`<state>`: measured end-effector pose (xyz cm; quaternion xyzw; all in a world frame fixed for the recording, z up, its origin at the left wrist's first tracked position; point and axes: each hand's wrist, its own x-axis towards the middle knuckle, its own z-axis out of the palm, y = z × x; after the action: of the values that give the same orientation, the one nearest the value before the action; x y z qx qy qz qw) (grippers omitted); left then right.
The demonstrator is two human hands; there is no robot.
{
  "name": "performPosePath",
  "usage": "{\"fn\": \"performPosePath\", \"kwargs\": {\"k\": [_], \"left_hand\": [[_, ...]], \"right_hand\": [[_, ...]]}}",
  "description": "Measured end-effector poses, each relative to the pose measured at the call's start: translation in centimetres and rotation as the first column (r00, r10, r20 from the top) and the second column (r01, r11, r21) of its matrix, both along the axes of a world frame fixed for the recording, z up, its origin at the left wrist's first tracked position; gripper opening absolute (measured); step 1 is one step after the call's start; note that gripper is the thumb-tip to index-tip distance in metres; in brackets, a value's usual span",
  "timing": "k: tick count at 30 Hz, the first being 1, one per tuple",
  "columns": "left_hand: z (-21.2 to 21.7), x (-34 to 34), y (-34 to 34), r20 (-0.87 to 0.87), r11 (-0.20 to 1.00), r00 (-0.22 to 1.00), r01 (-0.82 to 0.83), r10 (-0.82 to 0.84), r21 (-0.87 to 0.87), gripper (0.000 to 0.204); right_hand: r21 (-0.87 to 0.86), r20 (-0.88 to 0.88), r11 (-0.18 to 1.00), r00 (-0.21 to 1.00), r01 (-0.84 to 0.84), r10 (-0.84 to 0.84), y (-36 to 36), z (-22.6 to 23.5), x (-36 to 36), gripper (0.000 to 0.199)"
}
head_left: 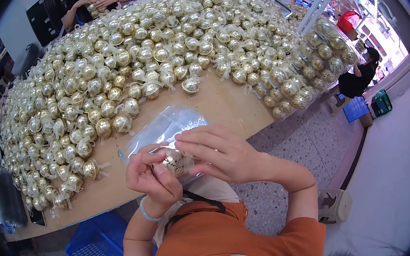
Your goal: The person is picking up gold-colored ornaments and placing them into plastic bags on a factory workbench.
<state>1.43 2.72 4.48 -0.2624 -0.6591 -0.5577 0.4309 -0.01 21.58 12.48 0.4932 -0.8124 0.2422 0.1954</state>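
Between my two hands, just above the table's front edge, is a gold bell-like ball (172,161) with dark lettering. Clear plastic shows around its right side. My left hand (151,176) grips the ball from the left, thumb and curled fingers closed about it. To its right, my right hand (225,153) is open, fingers stretched out over the ball and thumb apart below them. Whether its fingertips touch the plastic I cannot tell. Beyond my hands, a stack of flat clear plastic bags (170,121) lies on the brown tabletop (233,107).
A large heap of gold balls (109,68) with pale ribbons covers the table's left and far side. Packed rows of balls (324,53) stand at right. Below the table are a blue crate (96,254) and a stool (335,205). Another person's hands (97,2) work across the heap.
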Motion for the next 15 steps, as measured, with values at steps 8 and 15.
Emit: {"fn": "performPosePath", "kwargs": {"k": [8, 15], "left_hand": [[2.7, -0.3, -1.5, -0.144, 0.956, 0.989, -0.078, 0.038, -0.282, 0.053], [2.9, -0.4, -1.6, -0.296, 0.969, 0.952, -0.140, 0.075, -0.205, 0.054]], "right_hand": [[0.005, -0.002, 0.999, 0.999, -0.036, 0.036, -0.4, 3.5, -0.2, 0.022], [-0.300, 0.569, 0.954, 0.802, -0.006, 0.184, 0.3, 2.8, -2.9, 0.013]]}}
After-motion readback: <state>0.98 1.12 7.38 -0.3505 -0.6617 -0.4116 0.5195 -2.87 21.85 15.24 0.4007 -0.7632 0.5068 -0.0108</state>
